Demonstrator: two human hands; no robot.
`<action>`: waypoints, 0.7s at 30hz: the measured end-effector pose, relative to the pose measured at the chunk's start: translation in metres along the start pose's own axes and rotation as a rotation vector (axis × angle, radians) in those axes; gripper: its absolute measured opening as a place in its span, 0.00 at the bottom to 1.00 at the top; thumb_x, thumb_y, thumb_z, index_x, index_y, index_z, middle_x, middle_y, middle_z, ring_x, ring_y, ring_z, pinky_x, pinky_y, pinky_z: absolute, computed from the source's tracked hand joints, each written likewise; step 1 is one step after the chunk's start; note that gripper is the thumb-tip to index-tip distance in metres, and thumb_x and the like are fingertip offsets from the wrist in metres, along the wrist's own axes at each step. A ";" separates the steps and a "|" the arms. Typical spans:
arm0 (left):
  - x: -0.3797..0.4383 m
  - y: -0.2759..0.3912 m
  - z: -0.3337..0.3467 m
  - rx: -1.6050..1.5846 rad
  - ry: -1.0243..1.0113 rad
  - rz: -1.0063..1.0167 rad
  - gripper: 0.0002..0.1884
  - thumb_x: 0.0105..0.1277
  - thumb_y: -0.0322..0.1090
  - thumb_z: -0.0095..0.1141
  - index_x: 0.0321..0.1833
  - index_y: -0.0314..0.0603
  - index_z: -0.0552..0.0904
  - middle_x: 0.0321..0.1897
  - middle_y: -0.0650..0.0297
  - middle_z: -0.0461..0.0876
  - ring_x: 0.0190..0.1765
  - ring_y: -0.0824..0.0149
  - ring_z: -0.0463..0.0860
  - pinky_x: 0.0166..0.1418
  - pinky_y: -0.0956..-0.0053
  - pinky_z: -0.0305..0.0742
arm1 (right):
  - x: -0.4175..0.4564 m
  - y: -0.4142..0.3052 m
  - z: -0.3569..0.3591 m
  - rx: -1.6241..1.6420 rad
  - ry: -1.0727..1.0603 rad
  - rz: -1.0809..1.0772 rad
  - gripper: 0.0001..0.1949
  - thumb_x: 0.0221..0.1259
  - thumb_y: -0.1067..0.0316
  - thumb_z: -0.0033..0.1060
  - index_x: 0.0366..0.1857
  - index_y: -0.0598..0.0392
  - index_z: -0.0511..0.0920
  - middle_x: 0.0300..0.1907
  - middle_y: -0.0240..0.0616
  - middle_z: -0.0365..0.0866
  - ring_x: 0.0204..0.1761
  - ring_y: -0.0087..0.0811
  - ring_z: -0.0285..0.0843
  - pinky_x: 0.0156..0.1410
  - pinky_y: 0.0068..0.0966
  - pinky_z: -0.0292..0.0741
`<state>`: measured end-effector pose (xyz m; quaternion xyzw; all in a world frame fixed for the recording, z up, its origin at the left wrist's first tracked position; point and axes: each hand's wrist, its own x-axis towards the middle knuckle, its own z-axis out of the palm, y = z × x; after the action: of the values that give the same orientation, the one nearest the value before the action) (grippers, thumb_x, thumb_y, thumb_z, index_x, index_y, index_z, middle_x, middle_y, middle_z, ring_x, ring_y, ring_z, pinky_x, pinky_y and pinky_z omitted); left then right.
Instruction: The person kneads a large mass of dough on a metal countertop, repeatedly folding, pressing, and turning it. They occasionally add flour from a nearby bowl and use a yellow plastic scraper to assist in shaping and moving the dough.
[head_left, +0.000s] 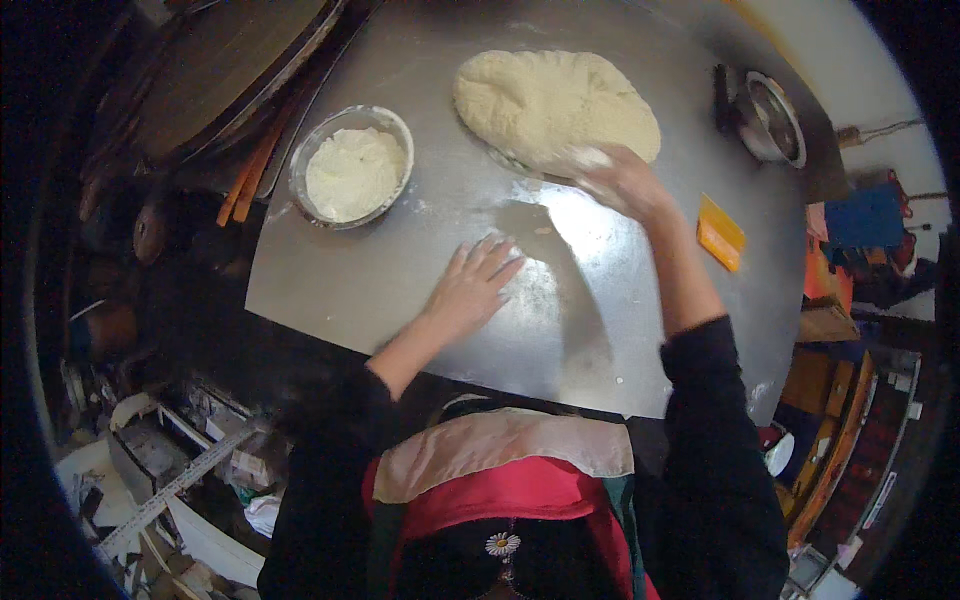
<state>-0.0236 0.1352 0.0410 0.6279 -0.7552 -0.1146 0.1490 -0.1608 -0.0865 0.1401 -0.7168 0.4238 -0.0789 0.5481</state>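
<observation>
A large, pale mound of dough (555, 101) lies on the steel worktable (420, 315), toward its far side. My right hand (619, 176), floury and blurred by motion, is at the dough's near edge. Its fingers point left; whether they touch the dough or hold anything is unclear. Palm down, my left hand (472, 281) is over the near middle of the table with fingers spread and nothing in them. Up and left of it stands a round bowl (300, 187) with pale flour (356, 172) inside. A yellow-orange dough scraper (721, 234) lies right of my right forearm.
A metal pan or bowl (772, 124) with a dark handle rests at the table's far right. Wooden sticks (251, 176) and a large round pan-like surface (232, 67) flank the left edge. Light flour dusts the tabletop, and cluttered shelving (832, 420) stands at right.
</observation>
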 end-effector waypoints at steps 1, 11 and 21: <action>0.018 0.005 0.005 0.019 -0.011 0.111 0.27 0.61 0.41 0.50 0.63 0.48 0.64 0.66 0.61 0.57 0.69 0.60 0.54 0.67 0.51 0.51 | -0.017 0.023 -0.025 -0.023 0.011 0.089 0.13 0.51 0.70 0.56 0.41 0.58 0.77 0.33 0.37 0.77 0.32 0.26 0.74 0.36 0.21 0.73; 0.103 -0.074 0.015 0.143 -0.043 -0.077 0.33 0.63 0.54 0.42 0.68 0.48 0.56 0.69 0.63 0.55 0.71 0.60 0.51 0.69 0.50 0.45 | -0.019 0.069 0.015 0.025 -0.083 -0.086 0.15 0.46 0.60 0.62 0.33 0.62 0.79 0.27 0.42 0.81 0.29 0.29 0.77 0.37 0.27 0.73; 0.123 -0.123 0.028 -0.092 0.384 -0.645 0.30 0.66 0.45 0.40 0.68 0.40 0.54 0.70 0.58 0.49 0.70 0.56 0.50 0.69 0.51 0.47 | -0.036 0.059 -0.012 -0.369 -0.002 -0.226 0.23 0.46 0.79 0.45 0.53 0.60 0.70 0.56 0.48 0.70 0.60 0.40 0.64 0.64 0.28 0.61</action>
<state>0.0579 -0.0088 -0.0190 0.8361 -0.4712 -0.0697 0.2720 -0.2212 -0.0724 0.1069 -0.8480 0.3475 -0.0601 0.3956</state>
